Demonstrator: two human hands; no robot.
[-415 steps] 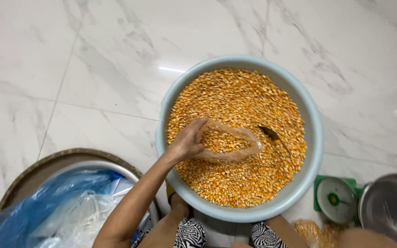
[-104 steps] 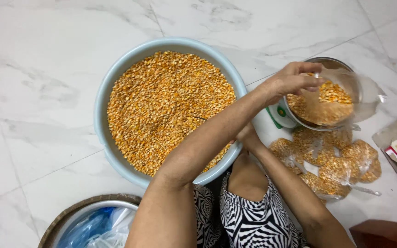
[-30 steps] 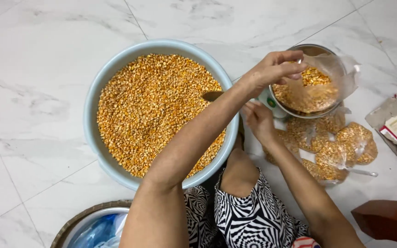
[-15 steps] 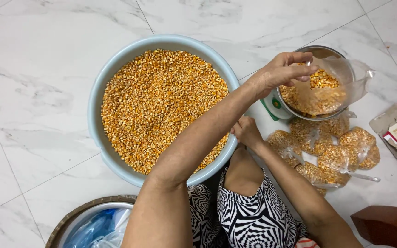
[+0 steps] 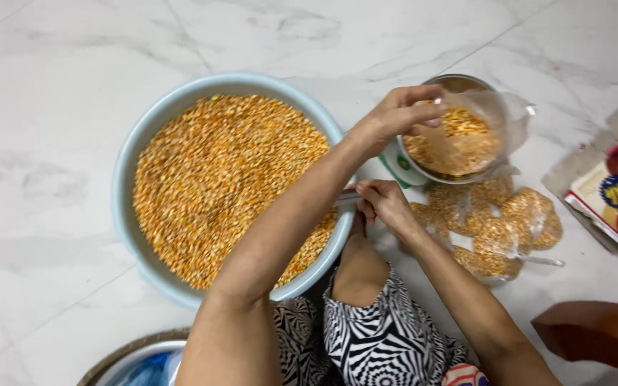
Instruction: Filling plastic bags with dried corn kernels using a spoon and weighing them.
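Lowered since before, right hand pinches a spoon at centre; left hand grips the bag, upper right.

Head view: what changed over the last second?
The right hand drew back from near the bag toward the basin rim, gripping a thin metal handle there. The left hand still holds the clear bag of corn open over the scale pan. Basin and filled bags stayed put.
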